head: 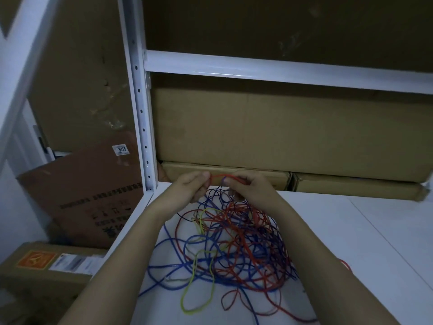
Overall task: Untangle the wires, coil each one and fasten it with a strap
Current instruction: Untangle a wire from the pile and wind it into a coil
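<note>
Partly hidden under both forearms: tangled wires (234, 242) on shelf (351, 231).

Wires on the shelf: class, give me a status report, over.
Left hand and right hand each pinch one red wire, stretched between them. Wire tangle on white shelf, uncoiled. No strap visible. Blue strands cross the red.

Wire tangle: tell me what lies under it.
The wire tangle of red, blue and yellow-green strands lies on a white shelf board. White board shows through the gaps. Whether any strap lies beneath the dense middle cannot be seen.
</note>
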A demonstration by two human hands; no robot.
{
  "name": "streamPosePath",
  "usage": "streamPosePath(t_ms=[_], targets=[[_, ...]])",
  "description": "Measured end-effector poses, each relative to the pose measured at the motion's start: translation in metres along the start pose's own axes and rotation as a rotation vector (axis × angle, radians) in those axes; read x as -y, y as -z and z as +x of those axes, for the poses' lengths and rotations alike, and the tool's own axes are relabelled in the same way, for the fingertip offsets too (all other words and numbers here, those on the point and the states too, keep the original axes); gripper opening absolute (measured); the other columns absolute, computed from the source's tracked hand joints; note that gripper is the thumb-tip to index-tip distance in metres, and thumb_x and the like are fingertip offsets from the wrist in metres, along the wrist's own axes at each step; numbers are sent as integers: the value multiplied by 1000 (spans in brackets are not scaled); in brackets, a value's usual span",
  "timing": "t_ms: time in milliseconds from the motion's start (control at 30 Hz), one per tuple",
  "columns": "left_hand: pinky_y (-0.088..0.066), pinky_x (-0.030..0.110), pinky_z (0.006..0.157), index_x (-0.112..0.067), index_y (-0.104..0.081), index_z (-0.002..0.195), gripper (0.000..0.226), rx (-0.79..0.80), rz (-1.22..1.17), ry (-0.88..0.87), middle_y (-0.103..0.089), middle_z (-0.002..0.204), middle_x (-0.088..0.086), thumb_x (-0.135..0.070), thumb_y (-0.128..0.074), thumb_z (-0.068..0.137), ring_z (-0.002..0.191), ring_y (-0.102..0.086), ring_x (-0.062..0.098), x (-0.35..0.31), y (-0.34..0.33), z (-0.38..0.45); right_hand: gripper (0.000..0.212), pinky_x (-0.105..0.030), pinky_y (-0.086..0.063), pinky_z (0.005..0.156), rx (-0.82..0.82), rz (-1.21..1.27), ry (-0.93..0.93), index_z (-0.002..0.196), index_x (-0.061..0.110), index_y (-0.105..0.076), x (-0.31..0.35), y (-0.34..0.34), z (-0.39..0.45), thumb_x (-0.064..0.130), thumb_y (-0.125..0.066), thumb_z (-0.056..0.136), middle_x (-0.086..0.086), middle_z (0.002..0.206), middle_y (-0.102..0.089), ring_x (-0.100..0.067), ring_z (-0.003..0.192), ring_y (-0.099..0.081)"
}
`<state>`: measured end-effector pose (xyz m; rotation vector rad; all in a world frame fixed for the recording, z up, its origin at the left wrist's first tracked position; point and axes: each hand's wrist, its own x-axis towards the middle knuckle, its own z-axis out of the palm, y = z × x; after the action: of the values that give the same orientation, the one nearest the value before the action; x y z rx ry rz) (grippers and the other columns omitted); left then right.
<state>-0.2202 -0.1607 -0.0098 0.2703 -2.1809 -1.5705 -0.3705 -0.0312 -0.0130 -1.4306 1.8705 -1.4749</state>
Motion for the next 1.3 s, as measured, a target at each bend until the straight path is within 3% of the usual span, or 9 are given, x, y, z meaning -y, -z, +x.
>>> streamPosePath(t_ms=[133, 333, 533, 733, 933, 1067, 1133, 1200, 1300], targets=[[-19, 25, 50, -13, -43, 71, 37, -222, -184, 5, -27, 54, -2, -24, -33, 105, 49, -20, 11, 10, 4, 9, 35, -23, -44, 58, 50, -4, -61, 101, 16, -65, -12, -1, -14, 42, -41, 100, 0, 70, -68, -16, 59, -55], [-19, 18, 43, -14, -44, 74, 35, -364, -524, -38, -27, 45, -12, -22, -30, 106, 41, -21, 4, 9, 0, 23, 28, -21, -37, 55, -212, 301, 15, 84, 34, -65, -27, -8, -22, 47, -42, 92, 2, 78, -67, -13, 61, -48], [-20, 18, 43, -14, -43, 72, 38, -479, -681, -94, -26, 44, -11, -22, -29, 106, 40, -20, 5, -5, 2, 30, 32, -17, -38, 54, -139, 456, 38, 100, 17, -72, -31, 6, -28, 26, -45, 88, -4, 82, -68, -10, 62, -51], [-19, 18, 44, -14, -42, 72, 38, -535, -707, -81, -26, 44, -10, -23, -29, 106, 41, -20, 5, -14, -2, 35, 29, -12, -45, 66, -191, 100, 22, 82, 45, -73, -19, 5, -34, 18, -66, 89, 14, 81, -71, 0, 74, -62], [-22, 19, 43, -15, -42, 72, 37, -553, -538, -46, -29, 42, -11, -22, -29, 106, 39, -23, 4, -8, -6, 36, 34, -14, -29, 49, -381, 119, 63, 63, 38, -68, -18, -3, -30, 35, -54, 94, 10, 51, -39, -5, 48, -33], [-24, 16, 42, -14, -45, 73, 36, -483, -398, -76, -32, 42, -9, -23, -31, 105, 40, -26, 3, -4, -12, 29, 14, -22, -38, 57, -682, 237, 2, 106, 22, -59, -17, 4, -19, 31, -57, 95, 7, 55, -55, -3, 50, -49], [-24, 15, 42, -13, -45, 73, 35, -446, -378, -95, -32, 44, -10, -21, -31, 105, 41, -25, 3, -7, -15, 26, 46, -16, -45, 63, -761, 158, 9, 135, 26, -39, -16, 8, -17, 28, -59, 94, 0, 68, -65, -4, 64, -60], [-20, 17, 43, -12, -44, 73, 35, -400, -397, -102, -31, 45, -11, -20, -30, 105, 41, -23, 4, -12, -17, 22, 51, -8, -43, 62, -773, -29, 38, 143, 27, -34, -16, 12, -11, 27, -55, 96, 1, 79, -61, 3, 68, -55], [-16, 18, 42, -11, -42, 75, 36, -300, -561, -96, -27, 43, -11, -21, -27, 105, 38, -19, 3, -21, -19, 18, 35, -22, -43, 80, -667, -299, 38, 133, 19, -52, -15, 15, -1, 25, -48, 99, -10, 112, -54, -11, 93, -54]])
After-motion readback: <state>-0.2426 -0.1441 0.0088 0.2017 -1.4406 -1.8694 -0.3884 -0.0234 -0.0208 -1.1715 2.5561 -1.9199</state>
